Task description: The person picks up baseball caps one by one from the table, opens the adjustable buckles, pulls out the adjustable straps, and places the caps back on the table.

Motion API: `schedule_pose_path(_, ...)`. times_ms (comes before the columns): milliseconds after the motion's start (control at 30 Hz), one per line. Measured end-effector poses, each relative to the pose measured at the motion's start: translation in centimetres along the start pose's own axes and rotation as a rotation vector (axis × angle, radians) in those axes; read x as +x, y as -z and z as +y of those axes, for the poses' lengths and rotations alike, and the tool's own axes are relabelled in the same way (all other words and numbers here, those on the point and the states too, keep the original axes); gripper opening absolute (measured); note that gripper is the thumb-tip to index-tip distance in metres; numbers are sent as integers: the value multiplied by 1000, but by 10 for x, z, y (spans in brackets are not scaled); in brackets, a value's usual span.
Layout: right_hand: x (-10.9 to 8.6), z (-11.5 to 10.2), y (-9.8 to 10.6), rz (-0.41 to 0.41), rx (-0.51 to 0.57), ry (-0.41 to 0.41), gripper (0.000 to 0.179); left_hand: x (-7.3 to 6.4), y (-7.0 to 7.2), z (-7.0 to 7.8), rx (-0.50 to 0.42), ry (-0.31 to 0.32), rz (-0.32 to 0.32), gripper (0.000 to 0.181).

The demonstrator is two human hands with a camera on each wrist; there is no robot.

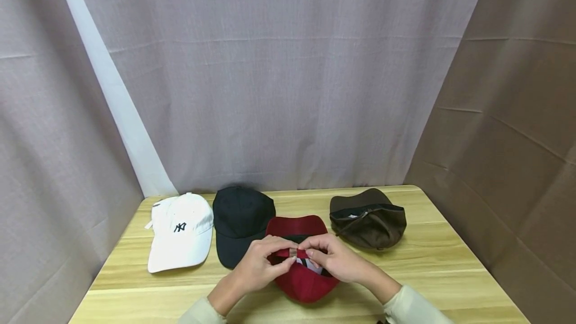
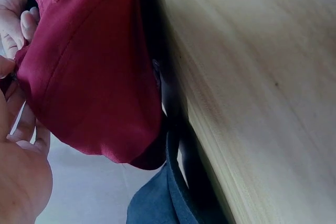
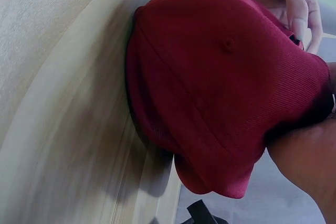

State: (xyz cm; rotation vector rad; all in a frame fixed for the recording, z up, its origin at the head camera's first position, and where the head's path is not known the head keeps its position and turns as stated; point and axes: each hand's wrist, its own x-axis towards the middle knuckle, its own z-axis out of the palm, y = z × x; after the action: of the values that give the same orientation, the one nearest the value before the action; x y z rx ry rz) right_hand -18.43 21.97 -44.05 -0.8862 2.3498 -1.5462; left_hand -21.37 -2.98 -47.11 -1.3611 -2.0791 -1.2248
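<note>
A big grey curtain (image 1: pixel 288 89) hangs at the back of the room, with soft folds in it. Brown cloth (image 1: pixel 508 114) makes the wall on the right side. A wooden table (image 1: pixel 450 269) stands in front, pale yellow with wavy lines in the wood. A white cap (image 1: pixel 182 244) is on the left side of the table, and a black cap (image 1: pixel 240 214) is next to it. A dark brown cap (image 1: pixel 375 229) is over on the right, with its inside showing.

The red cap (image 1: pixel 302 291) is in the middle, near the front, just beside the black cap and low at the table. It is deep red, round and a bit squashed, with seams running down it. Its brim (image 1: pixel 299 225) points away from the person, and its open side shows a dark inside.

The left hand (image 1: pixel 260 264) and the right hand (image 1: pixel 337 259) almost meet over it. Each hand pinches the strap (image 1: pixel 282 253) at the back of the red cap with finger and thumb. A white patch (image 1: pixel 310 265) with dark marks shows inside. A small grey-brown piece (image 1: pixel 293 252) sits on the strap. The smallest thing is a round stitched dot (image 3: pixel 228 44) on the red cloth
</note>
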Motion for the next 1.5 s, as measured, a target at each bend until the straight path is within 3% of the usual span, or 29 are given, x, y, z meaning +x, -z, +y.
schedule_pose_path(433, 2, 1, -1, 44, -55, 7, 18, 1, 0, 1, 27, -11, -7, 27)
schedule_pose_path(667, 4, -2, -6, 47, -15, -42, 22, 1, -2, 4, 13, 52, -29, 27)
schedule_pose_path(1000, 2, -3, -10, 17, -9, -29, 24, 0, -1, 2, 46, 4, -25, 26)
schedule_pose_path(1500, -3, -2, -2, 30, -59, -29, 21, 2, 1, 2, 41, 3, -26, 27)
